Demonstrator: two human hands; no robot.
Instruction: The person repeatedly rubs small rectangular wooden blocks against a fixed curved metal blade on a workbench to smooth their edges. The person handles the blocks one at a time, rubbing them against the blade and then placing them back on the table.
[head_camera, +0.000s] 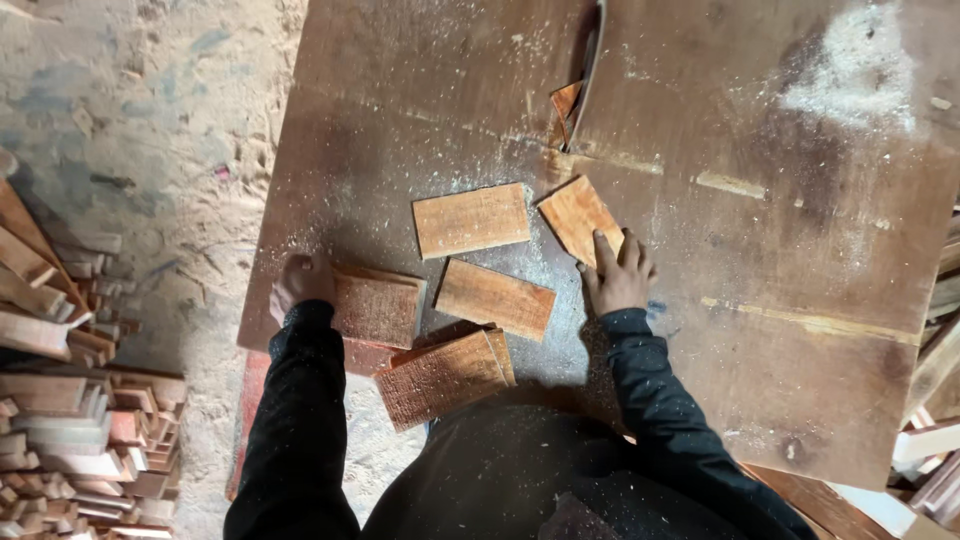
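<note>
While sawdust coats the brown table (780, 330), two hands rest on small wooden boards.

The right hand (618, 278) lies flat, fingers together, pressing the tilted board (578, 215) just near the saw blade (590, 70). The left hand (303, 280) seems curled on the left board (378, 307)'s edge, though its grip is partly hidden. Three more boards lie between, and stacked offcuts (70, 420) fill the floor left.

Stacked timber offcuts (70, 430), dusty floor (150, 120)
</note>
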